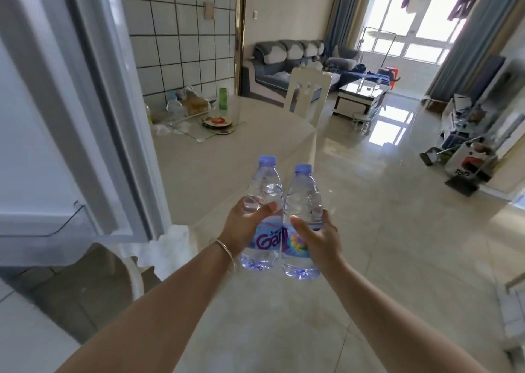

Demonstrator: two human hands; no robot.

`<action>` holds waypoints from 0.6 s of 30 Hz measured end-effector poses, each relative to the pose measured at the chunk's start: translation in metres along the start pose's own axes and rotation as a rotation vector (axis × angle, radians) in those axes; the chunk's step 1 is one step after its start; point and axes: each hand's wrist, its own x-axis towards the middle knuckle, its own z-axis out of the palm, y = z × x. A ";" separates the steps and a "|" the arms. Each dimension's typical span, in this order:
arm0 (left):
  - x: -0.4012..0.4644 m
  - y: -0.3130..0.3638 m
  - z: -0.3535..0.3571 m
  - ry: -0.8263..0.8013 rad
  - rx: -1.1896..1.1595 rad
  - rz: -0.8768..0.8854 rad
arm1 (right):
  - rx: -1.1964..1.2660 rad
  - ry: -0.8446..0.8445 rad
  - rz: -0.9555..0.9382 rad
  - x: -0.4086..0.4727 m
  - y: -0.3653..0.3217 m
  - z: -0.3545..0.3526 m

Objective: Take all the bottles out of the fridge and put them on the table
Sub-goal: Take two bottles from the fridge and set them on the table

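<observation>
I hold two clear water bottles with blue caps, upright and side by side, touching. My left hand (pixel 246 225) is wrapped around the left water bottle (pixel 262 190), which has a purple-lettered label. My right hand (pixel 318 236) grips the right water bottle (pixel 302 196) with a colourful label. Both bottles hang in the air over the near right corner of the table (pixel 216 168), which has a pale cloth. The open fridge door (pixel 85 102) stands at the left.
At the table's far end lie a green cup (pixel 223 98), a plate (pixel 217 122) and bags of food (pixel 190 102). A white chair (pixel 308 94) stands behind the table. Glossy tiled floor stretches right toward a sofa (pixel 287 63) and coffee table (pixel 360 97).
</observation>
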 end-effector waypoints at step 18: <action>0.316 -0.009 0.003 0.265 -0.044 -0.084 | 0.081 -0.181 0.047 0.332 0.029 0.127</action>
